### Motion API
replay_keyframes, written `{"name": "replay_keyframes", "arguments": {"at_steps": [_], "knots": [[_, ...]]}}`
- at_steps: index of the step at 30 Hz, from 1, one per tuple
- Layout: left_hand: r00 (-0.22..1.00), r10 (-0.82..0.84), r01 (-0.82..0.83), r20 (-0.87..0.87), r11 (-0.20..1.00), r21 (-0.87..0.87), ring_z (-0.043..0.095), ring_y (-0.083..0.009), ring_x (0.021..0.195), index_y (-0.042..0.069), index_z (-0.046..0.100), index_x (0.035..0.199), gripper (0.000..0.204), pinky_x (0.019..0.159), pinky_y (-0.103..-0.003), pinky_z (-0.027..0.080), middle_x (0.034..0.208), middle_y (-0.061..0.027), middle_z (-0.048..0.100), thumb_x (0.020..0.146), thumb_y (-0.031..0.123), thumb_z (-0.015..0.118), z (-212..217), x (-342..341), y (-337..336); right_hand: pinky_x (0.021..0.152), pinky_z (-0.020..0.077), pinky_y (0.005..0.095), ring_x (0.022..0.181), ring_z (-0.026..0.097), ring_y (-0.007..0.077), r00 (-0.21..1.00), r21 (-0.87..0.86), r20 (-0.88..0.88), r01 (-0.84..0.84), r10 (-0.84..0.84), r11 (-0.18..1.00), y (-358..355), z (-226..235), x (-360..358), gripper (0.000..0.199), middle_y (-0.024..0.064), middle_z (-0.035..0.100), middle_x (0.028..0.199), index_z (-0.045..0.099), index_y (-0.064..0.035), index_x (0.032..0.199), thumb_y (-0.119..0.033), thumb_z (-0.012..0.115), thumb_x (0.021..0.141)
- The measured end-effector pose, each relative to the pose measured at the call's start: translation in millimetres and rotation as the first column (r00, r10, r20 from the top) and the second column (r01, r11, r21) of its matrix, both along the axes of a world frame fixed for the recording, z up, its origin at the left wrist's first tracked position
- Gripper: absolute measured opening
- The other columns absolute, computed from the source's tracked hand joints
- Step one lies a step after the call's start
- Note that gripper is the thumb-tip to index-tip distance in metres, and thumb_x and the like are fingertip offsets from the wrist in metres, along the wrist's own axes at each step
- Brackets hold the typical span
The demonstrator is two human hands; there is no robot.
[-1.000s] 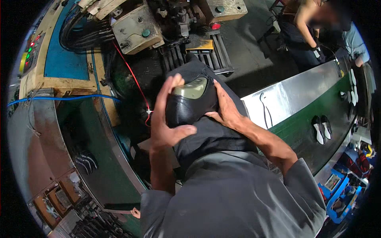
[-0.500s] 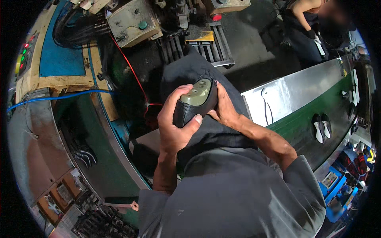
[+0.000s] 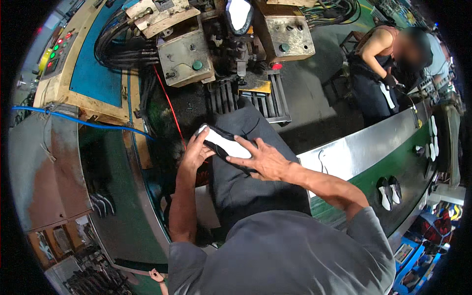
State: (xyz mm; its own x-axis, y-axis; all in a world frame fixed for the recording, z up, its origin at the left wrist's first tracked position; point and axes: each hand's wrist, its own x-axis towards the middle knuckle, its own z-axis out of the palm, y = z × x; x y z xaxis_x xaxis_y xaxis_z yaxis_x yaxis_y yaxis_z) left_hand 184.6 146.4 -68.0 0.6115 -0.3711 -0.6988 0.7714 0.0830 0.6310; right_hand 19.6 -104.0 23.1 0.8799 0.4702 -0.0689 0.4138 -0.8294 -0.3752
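Note:
A black shoe upper on a last (image 3: 225, 145) lies over my lap with its white underside turned up. My left hand (image 3: 194, 153) is closed around its left end, thumb on the white sole face. From the right, my right hand (image 3: 268, 162) grips the other end, its fingers spread across the white face and the black edge. The top opening, with the last's upper part, faces down and is hidden.
Ahead stands a machine with control boxes (image 3: 184, 54) and a white-bottomed shoe (image 3: 239, 17) in it. Conveyors run on both sides, the right one carrying a shoe pair (image 3: 389, 193). A co-worker (image 3: 378, 54) is at far right; another person's hand (image 3: 157, 276) shows at lower left.
The shoe has been turned over, from its top opening with the green last showing to its white underside. My right hand has moved onto that underside. The view has tilted up toward the machine.

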Motion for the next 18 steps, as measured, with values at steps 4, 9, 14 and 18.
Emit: {"name": "replay_keyframes", "arguments": {"at_steps": [4,9,14,18], "knots": [[0.544,-0.295,-0.247,0.786,0.838,0.486,0.072,-0.0334,0.116,0.001,0.065,0.141,0.044,0.103,-0.048,0.056,0.131,-0.0159,0.071,0.107,0.030,0.069,-31.8,13.0,1.5,0.086,0.0656,0.0468,0.110,0.060,0.0446,1.000,-0.018,0.023,-0.019,0.019,1.000,0.6,-6.8,13.2,0.094,0.0191,0.020,0.178,0.053,-0.0483,0.157,-0.028,0.092,0.074],[0.385,-0.484,-0.343,0.786,0.716,0.609,0.075,-0.0380,0.102,-0.001,0.078,0.118,0.028,0.091,-0.042,0.056,0.108,-0.0236,0.078,0.105,0.018,0.064,-21.3,20.1,-12.6,0.085,0.0646,0.0479,0.113,0.058,0.0483,0.999,0.034,-0.016,0.029,-0.028,0.999,-1.7,-16.7,16.2,0.092,0.0191,0.020,0.178,0.053,-0.0486,0.156,-0.029,0.091,0.075],[0.501,-0.450,-0.310,0.739,0.704,0.639,0.077,-0.0324,0.099,-0.002,0.079,0.118,0.027,0.089,-0.041,0.057,0.108,-0.0218,0.079,0.105,0.018,0.066,-33.1,25.3,-8.2,0.079,0.0660,0.0489,0.109,0.060,0.0486,1.000,0.090,0.014,0.016,-0.018,0.996,-7.4,-20.7,21.0,0.077,0.0231,0.022,0.176,0.060,-0.0453,0.152,-0.027,0.085,0.081],[0.530,-0.396,-0.287,0.750,0.749,0.598,0.077,-0.0372,0.100,-0.001,0.080,0.116,0.025,0.087,-0.042,0.058,0.107,-0.0247,0.079,0.103,0.016,0.068,-38.9,36.0,-23.1,0.087,0.0640,0.0536,0.113,0.058,0.0519,0.997,0.101,-0.060,0.062,-0.056,0.993,-18.0,-18.1,22.1,0.085,0.0209,0.019,0.177,0.054,-0.0464,0.157,-0.028,0.087,0.081]]}}
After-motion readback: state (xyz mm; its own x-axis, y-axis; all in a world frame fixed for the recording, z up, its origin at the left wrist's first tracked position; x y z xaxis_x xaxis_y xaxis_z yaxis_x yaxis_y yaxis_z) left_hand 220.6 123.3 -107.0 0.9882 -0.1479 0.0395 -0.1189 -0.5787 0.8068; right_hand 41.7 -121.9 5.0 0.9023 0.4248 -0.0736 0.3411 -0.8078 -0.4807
